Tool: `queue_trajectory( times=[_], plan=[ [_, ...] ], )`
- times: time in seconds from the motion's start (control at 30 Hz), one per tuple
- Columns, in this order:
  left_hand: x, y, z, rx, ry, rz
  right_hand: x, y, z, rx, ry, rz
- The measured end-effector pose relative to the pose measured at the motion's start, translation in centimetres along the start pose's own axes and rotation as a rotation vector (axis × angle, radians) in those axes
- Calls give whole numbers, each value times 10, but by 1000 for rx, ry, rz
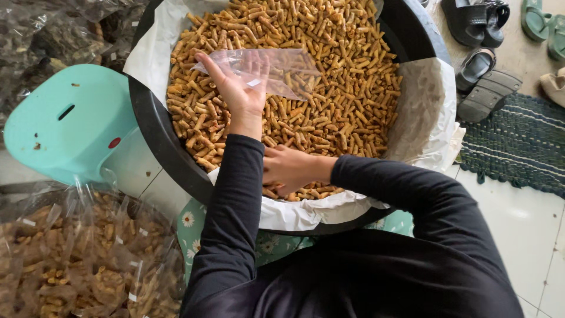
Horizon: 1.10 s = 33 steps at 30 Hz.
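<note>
Head view: a clear bag [276, 72] is held by the left hand [241, 94] at centre frame; the right hand [289, 171], closed among snack sticks [329, 88], could spill some beside the tub [154, 126].

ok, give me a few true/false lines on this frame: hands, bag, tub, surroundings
1. The left hand holds a clear bag over the tub. True.
2. The right hand is down in the snack sticks at the tub's near edge. True.
3. The tub is lined with blue cloth. False: the liner is white paper.
4. The stool left of the tub is red. False: it is teal.
5. Filled bags lie at lower left. True.
6. Sandals sit inside the tub. False: they are on the floor, upper right.
</note>
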State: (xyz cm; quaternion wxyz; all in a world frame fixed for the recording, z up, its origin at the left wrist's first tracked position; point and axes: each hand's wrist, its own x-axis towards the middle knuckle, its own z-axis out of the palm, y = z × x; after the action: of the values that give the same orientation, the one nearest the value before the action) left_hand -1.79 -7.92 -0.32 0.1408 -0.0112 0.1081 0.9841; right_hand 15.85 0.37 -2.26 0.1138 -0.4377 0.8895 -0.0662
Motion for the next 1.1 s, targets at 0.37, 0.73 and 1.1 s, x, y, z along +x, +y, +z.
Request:
queue_trajectory(
  times=[0.37,0.73,1.1],
  plan=[
    [1,0,2,-20,-14,-17,-66,24,-24,-204,-3,263],
    [-2,-3,5,-88,45,-79,-44,30,-19,-137,-71,112],
    [-4,-12,8,-48,61,-16,-64,88,-10,218,250,605]
  ],
)
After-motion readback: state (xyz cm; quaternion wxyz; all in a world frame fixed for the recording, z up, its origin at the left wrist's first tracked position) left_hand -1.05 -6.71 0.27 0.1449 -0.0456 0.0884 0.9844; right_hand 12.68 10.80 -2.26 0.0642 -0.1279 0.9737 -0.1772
